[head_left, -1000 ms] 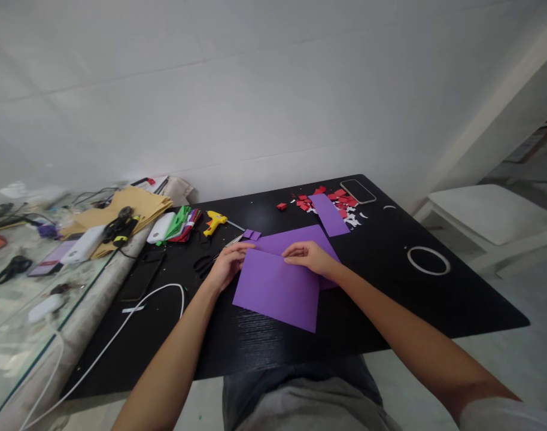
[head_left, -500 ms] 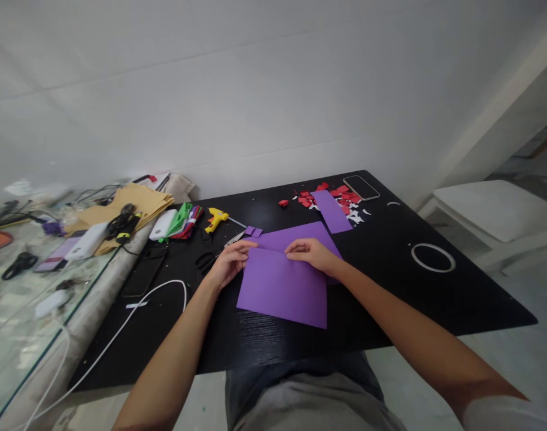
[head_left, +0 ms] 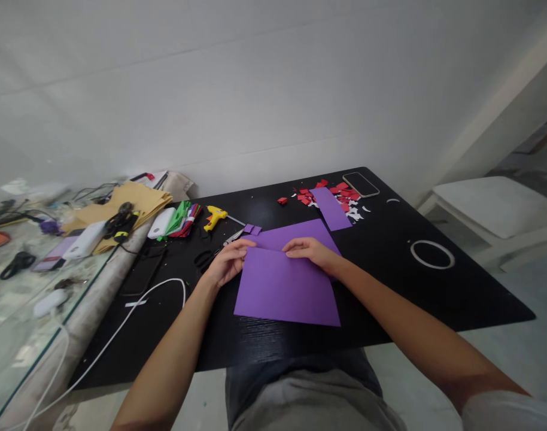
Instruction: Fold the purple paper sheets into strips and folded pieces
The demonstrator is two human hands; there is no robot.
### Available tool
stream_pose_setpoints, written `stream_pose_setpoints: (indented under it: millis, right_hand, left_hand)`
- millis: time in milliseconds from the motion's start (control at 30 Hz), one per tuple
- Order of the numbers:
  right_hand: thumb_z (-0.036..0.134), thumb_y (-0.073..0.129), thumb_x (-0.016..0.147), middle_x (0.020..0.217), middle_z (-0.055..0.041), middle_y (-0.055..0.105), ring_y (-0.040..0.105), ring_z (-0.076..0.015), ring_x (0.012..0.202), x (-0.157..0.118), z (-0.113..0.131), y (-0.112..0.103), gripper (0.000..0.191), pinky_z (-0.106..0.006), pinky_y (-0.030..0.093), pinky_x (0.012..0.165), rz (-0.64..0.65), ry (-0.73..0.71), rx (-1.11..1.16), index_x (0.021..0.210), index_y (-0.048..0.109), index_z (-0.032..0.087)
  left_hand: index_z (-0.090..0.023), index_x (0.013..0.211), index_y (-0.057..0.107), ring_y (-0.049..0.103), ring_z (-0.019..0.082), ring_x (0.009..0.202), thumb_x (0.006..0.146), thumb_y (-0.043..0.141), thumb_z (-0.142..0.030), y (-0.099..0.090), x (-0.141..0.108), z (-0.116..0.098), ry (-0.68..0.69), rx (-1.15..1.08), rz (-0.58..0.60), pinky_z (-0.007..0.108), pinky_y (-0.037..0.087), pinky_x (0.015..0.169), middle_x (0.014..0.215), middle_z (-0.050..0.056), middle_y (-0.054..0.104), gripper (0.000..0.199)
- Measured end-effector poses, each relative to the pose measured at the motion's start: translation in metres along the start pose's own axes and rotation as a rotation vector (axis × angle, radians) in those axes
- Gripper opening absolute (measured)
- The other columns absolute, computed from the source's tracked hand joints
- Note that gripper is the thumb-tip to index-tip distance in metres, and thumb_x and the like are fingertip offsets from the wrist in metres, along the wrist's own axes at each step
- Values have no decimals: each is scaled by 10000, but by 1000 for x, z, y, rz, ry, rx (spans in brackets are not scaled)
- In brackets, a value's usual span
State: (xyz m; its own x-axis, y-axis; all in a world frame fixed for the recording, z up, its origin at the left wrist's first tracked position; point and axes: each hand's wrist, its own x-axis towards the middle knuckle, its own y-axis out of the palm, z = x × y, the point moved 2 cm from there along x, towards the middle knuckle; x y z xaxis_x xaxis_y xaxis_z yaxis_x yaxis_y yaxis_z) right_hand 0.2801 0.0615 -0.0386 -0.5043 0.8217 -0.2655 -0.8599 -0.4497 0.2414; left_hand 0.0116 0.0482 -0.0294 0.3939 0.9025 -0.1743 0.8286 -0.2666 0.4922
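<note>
A purple sheet (head_left: 286, 290) is held by its far edge above the black table. My left hand (head_left: 228, 261) is closed on its far left corner. My right hand (head_left: 310, 250) pinches the far edge nearer its right end, thumb towards me. Behind it a second purple sheet (head_left: 316, 230) lies on the table, partly covered by the held one and my right hand. Small purple pieces (head_left: 252, 230) and scissors (head_left: 204, 258) lie beyond my left hand. A purple strip (head_left: 331, 209) rests on red and white paper scraps (head_left: 306, 196).
A yellow glue gun (head_left: 215, 218), colored bundles (head_left: 186, 219) and a dark phone (head_left: 144, 272) are on the left of the black table (head_left: 390, 299). A white cable (head_left: 121, 328) crosses its left side. At the right lie a white ring (head_left: 432, 254) and a phone-shaped frame (head_left: 361, 184).
The near edge of the held purple sheet has spread, its near right corner shifting to the right. Both hands keep their grip, with hardly any movement.
</note>
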Motion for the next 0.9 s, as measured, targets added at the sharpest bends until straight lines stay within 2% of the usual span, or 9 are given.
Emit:
stream_pose_setpoints:
  millis: [133, 467, 600, 733, 900]
  right_hand:
    - [331, 918, 637, 831, -9, 741, 647, -172, 772, 0, 0, 0, 272, -328, 497, 797, 0, 2, -7, 859, 810, 218]
    - [352, 915, 644, 827, -8, 740, 645, -168, 759, -1, 1, 1, 296, -325, 486, 792, 12, 14, 3, 882, 806, 212]
    - [443, 905, 681, 889, -34, 753, 651, -184, 842, 1, 0, 1, 324, -320, 483, 828, 1, -20, -33, 887, 818, 209]
    - [613, 808, 796, 958, -76, 766, 664, -211, 969, 3, 1, -3, 415, -343, 477, 950, -36, -50, -23, 872, 825, 205]
    - [733, 584, 937, 958, -102, 781, 690, -252, 903, 4, 2, -9, 573, -424, 510, 930, -71, 102, 125, 878, 817, 213]
  left_hand:
    - [-111, 936, 797, 637, 112, 619, 665, 909, -216, 2, 1, 0, -2, 10, -21, 208, 529, 630, 725, 32, 696, 311]
    - [-134, 831, 748, 589, 107, 590, 676, 941, -315, 6, 1, 2, -19, 82, -67, 216, 475, 585, 740, 25, 676, 307]
    - [-134, 779, 708, 570, 101, 603, 661, 953, -347, 4, 2, 2, 29, 100, -134, 218, 448, 586, 790, 31, 683, 345]
    - [-159, 788, 699, 542, 113, 573, 676, 928, -378, 2, 2, 2, 81, 112, -215, 235, 427, 575, 707, -2, 639, 336]
    - [-166, 793, 692, 478, 93, 511, 688, 908, -396, 2, 3, -2, 143, 119, -320, 225, 366, 520, 641, -30, 586, 333]
